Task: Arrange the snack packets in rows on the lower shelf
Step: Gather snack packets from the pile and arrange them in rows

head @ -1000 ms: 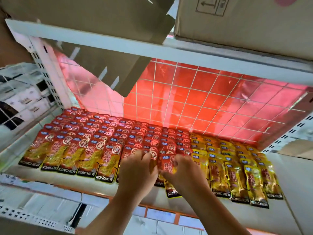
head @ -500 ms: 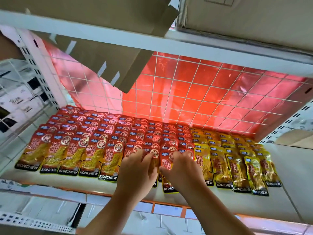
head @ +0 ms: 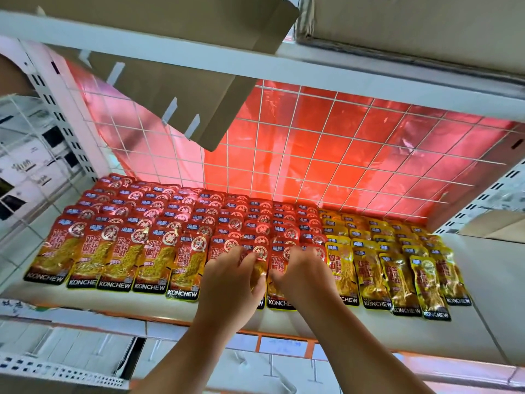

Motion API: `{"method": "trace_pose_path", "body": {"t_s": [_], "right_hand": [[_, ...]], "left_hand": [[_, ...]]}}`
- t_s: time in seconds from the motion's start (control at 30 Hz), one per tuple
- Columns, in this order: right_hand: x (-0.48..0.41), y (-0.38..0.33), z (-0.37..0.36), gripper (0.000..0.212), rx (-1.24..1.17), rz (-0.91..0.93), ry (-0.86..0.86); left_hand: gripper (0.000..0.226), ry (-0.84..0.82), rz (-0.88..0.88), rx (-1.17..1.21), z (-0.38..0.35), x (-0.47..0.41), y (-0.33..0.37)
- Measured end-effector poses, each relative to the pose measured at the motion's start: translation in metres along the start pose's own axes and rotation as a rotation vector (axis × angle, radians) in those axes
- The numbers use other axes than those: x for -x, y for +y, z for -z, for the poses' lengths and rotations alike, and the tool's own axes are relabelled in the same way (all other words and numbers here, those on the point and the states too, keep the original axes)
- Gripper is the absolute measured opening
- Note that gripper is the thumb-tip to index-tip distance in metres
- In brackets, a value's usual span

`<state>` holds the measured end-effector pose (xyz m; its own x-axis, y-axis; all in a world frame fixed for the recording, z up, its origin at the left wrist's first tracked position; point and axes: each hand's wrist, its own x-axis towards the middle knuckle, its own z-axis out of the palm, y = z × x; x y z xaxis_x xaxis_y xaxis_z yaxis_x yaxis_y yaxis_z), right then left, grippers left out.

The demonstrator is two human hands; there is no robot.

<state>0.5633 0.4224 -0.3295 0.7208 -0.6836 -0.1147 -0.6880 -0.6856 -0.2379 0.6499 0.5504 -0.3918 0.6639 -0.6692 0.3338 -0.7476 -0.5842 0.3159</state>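
Because the lower shelf (head: 491,282) is a wide white board closed at 12 o'clock by a wire grid panel (head: 326,155), the stock can be pushed back against that grid and built forward in straight files. A cardboard flap (head: 176,89) hangs down from the shelf above at 11 o'clock, clear of the goods. The red snack packets (head: 159,223) fill the board from 9 o'clock to the middle, each overlapping the one behind so that only its top label shows. The yellow snack packets (head: 397,265) lie the same way towards 3 o'clock, with bare board beyond them.

The front row looks even at 9 o'clock but ragged at 3 o'clock, so the job seems nearly done.

At 6 o'clock the left hand (head: 230,280) and right hand (head: 301,277) lie side by side, thumbs almost touching, on the front red packets (head: 279,261) where red meets yellow. Their fingers are bent, tips down on the foil, probably to pull these packets into line. Whether either hand pinches a packet or only presses it cannot be told.
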Motion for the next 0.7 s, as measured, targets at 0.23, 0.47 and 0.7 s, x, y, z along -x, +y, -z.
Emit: {"method": "trace_pose_path", "body": {"t_s": [0.23,0.47,0.7], "right_hand": [[0.0027,0.0018,-0.0008,0.058,-0.007,0.019,-0.024],[0.0044,0.0051,-0.0019,0.058,-0.028,0.023,-0.030],[0.0015,0.0079,0.0033,0.051,-0.033,0.034,-0.029]], "left_hand": [[0.028,0.026,-0.019,0.017,0.0011,-0.0012,0.0001],[0.030,0.017,-0.018,0.022,0.0011,-0.0004,0.0003],[0.036,0.030,-0.022,0.024,0.0005,-0.0001,-0.0002]]}}
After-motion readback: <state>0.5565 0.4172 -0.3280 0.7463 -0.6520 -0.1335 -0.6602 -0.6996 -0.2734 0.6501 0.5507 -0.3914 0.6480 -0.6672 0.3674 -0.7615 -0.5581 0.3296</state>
